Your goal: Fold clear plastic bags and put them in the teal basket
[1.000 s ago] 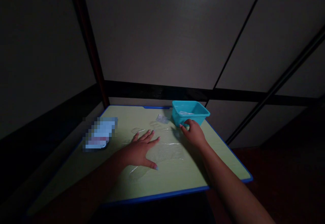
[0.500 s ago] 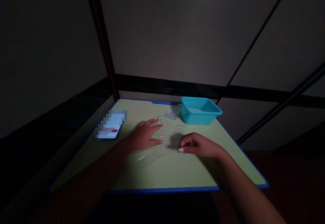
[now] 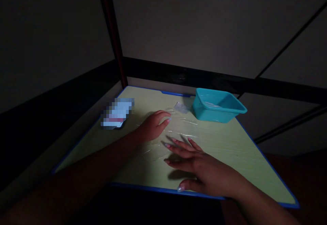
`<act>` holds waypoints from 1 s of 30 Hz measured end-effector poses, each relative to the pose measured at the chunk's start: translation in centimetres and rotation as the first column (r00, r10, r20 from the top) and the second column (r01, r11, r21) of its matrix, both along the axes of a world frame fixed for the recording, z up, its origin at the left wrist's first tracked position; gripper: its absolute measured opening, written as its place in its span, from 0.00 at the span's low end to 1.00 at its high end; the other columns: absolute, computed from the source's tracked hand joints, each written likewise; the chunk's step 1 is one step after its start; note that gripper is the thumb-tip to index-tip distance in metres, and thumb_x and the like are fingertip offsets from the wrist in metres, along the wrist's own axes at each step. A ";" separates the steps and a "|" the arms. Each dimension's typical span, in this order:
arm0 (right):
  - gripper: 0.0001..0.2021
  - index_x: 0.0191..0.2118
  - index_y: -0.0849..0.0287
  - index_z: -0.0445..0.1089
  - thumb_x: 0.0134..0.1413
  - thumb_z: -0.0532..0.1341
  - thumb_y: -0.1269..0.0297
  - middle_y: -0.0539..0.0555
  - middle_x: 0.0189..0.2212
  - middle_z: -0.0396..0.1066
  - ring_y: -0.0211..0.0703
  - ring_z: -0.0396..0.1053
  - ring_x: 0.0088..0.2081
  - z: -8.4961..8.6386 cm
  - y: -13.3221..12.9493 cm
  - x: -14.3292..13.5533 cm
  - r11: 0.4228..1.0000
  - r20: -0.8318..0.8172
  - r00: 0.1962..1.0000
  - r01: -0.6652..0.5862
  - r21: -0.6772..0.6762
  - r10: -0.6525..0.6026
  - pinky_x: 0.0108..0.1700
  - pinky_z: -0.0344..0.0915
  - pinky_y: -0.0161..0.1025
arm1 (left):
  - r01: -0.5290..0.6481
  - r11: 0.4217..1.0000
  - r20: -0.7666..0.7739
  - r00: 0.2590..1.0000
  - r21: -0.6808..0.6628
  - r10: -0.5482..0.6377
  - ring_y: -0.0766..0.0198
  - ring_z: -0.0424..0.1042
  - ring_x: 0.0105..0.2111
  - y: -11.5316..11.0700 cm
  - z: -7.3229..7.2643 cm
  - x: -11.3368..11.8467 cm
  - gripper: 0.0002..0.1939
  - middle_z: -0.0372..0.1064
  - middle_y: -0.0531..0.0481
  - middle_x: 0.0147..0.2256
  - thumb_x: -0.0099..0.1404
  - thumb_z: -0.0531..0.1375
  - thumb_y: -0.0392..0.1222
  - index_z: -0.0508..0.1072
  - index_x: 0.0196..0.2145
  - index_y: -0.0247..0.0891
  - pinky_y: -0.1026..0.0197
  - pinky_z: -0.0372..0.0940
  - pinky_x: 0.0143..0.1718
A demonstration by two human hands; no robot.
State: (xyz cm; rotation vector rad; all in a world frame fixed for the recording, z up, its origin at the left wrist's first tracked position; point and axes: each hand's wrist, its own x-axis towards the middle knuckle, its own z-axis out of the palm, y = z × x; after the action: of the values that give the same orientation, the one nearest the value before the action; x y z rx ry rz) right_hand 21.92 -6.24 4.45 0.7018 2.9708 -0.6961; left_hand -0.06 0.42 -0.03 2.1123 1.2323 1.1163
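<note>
A clear plastic sheet or bag [image 3: 178,129], wrinkled and shiny along its creases, lies flat on the pale table [image 3: 230,160]. My left hand [image 3: 153,127] rests at its left side, fingers slightly bent and thumb apart, holding nothing I can see. Over the near right part of the plastic, my right hand [image 3: 198,163] is spread palm down, with a shadow beneath the fingers. Whether its fingertips touch the plastic, I cannot tell. Just beyond the plastic lies a small greyish-white packet or piece of paper [image 3: 182,107].
A teal plastic basket [image 3: 217,114] with something whitish inside stands at the table's back right. On the left lies a lit phone [image 3: 119,112], its screen blurred. Blue edging [image 3: 163,190] borders the table, and a dark-banded wall [image 3: 191,41] rises behind.
My right hand has gone from bent, pinched fingers to spread ones and come nearer. My left hand's fingers have bent and drawn closer together. The view has shifted and tilted.
</note>
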 end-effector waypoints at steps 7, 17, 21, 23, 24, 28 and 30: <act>0.30 0.61 0.53 0.53 0.55 0.58 0.52 0.56 0.64 0.43 0.51 0.32 0.65 -0.5 0.2 0.3 0.996 0.020 0.996 0.092 0.019 -0.092 0.62 0.27 0.58 | 0.349 0.805 0.589 0.808 -0.480 0.001 0.56 0.67 0.48 1.0 -0.1 -0.2 0.35 0.71 0.40 0.45 0.64 0.38 0.64 0.71 0.42 0.33 0.52 0.53 0.55; 0.34 0.63 0.58 0.49 0.54 0.56 0.49 0.58 0.64 0.42 0.50 0.34 0.65 -1.6 0.0 -1.1 0.998 -0.027 0.999 0.020 0.065 -0.018 0.63 0.27 0.56 | 0.347 0.729 0.552 0.832 -0.590 0.051 0.57 0.66 0.49 1.8 -1.4 0.0 0.41 0.71 0.42 0.44 0.62 0.31 0.67 0.71 0.42 0.34 0.53 0.52 0.56; 0.26 0.58 0.55 0.60 0.56 0.55 0.51 0.57 0.61 0.52 0.50 0.43 0.63 -1.2 0.1 -0.9 0.995 -0.072 0.997 0.010 0.095 -0.003 0.63 0.31 0.56 | 0.358 0.725 0.565 0.824 -0.588 0.051 0.54 0.67 0.49 1.8 -1.2 0.0 0.43 0.71 0.39 0.44 0.60 0.33 0.69 0.72 0.42 0.32 0.52 0.52 0.56; 0.20 0.54 0.53 0.65 0.58 0.55 0.53 0.55 0.58 0.58 0.49 0.47 0.62 -0.9 0.3 -0.6 0.992 -0.079 0.996 0.049 0.114 -0.040 0.63 0.34 0.56 | 0.371 0.719 0.579 0.814 -0.588 0.053 0.53 0.67 0.48 1.8 -1.0 0.1 0.44 0.71 0.37 0.44 0.60 0.33 0.70 0.72 0.41 0.31 0.51 0.52 0.56; 0.19 0.53 0.53 0.66 0.58 0.55 0.54 0.56 0.57 0.60 0.50 0.48 0.62 -0.8 0.4 -0.4 0.990 -0.072 0.995 0.071 0.122 -0.063 0.62 0.36 0.56 | 0.378 0.715 0.585 0.810 -0.588 0.053 0.53 0.67 0.48 1.7 -0.9 0.1 0.44 0.71 0.37 0.44 0.60 0.34 0.70 0.72 0.40 0.30 0.51 0.52 0.55; 0.24 0.55 0.57 0.64 0.56 0.57 0.53 0.60 0.61 0.51 0.52 0.44 0.63 -1.0 0.3 -0.2 0.984 -0.028 0.994 0.105 0.146 -0.102 0.61 0.42 0.56 | 0.383 0.707 0.599 0.797 -0.595 0.073 0.52 0.68 0.47 1.6 -0.7 0.2 0.44 0.71 0.36 0.43 0.60 0.33 0.70 0.72 0.39 0.30 0.51 0.52 0.55; 0.27 0.58 0.58 0.60 0.55 0.57 0.52 0.60 0.63 0.46 0.53 0.41 0.64 -1.3 0.1 -0.4 0.986 -0.015 0.997 0.083 0.142 -0.082 0.62 0.41 0.55 | 0.383 0.703 0.606 0.791 -0.599 0.085 0.53 0.68 0.47 1.6 -0.8 0.2 0.44 0.71 0.36 0.43 0.60 0.33 0.70 0.72 0.39 0.30 0.52 0.53 0.55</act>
State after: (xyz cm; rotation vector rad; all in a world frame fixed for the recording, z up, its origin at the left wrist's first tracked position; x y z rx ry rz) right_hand 21.49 -6.10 3.15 0.8362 3.0386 -0.4954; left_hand 0.10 1.99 -0.81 1.1169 0.9157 0.9131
